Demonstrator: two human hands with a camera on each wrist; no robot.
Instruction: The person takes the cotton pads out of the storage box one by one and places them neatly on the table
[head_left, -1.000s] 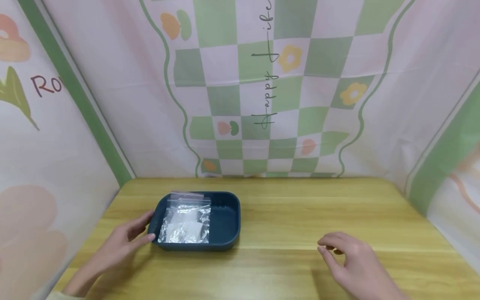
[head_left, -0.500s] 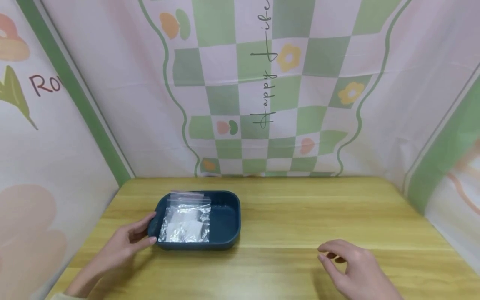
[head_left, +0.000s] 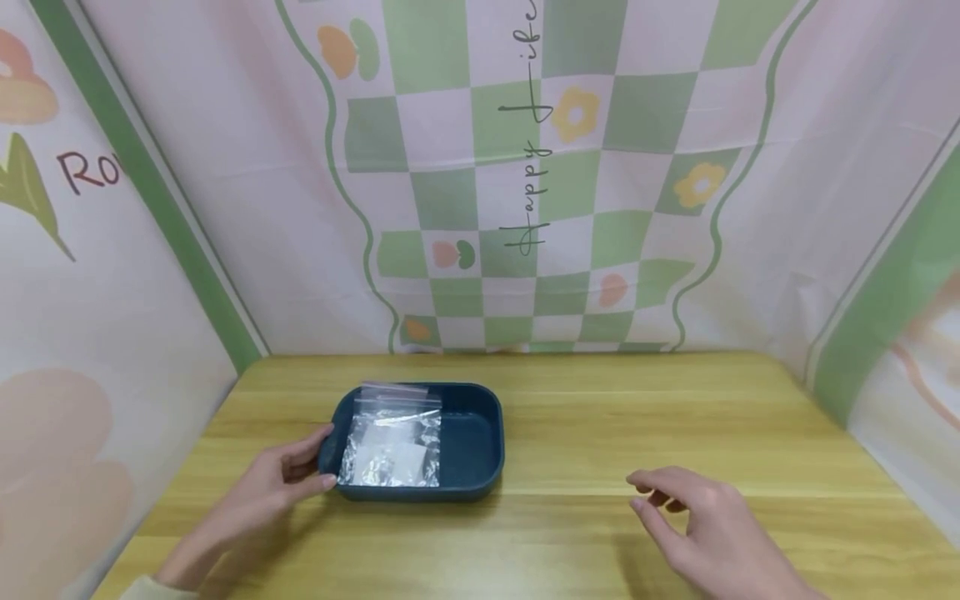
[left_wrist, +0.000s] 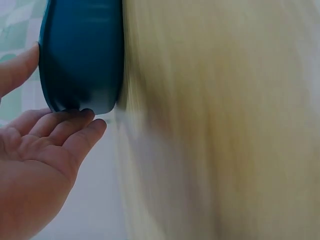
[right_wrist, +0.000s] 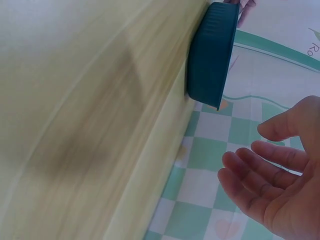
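A dark blue rectangular dish (head_left: 472,458) rests on the wooden table, left of the middle in the head view. Inside it, toward the left end, lies a clear zip bag (head_left: 393,442) with white contents; its zip edge laps over the far rim. My left hand (head_left: 262,492) touches the dish's left end, the thumb at the near corner and the fingers farther back. In the left wrist view those fingers (left_wrist: 75,127) lie against the end wall, loosely extended. Over the table at the right, my right hand (head_left: 705,521) holds nothing, its fingers loosely bent and well apart from the dish.
Wood-grain table (head_left: 570,433) extends between the dish and the right hand and behind both. Printed cloth curtains (head_left: 502,192) with green checks and flowers hang along the table's back edge and sides.
The dish, with the bag in it, has slid to the right along the table, my left hand moving with it. My right hand has shifted only slightly.
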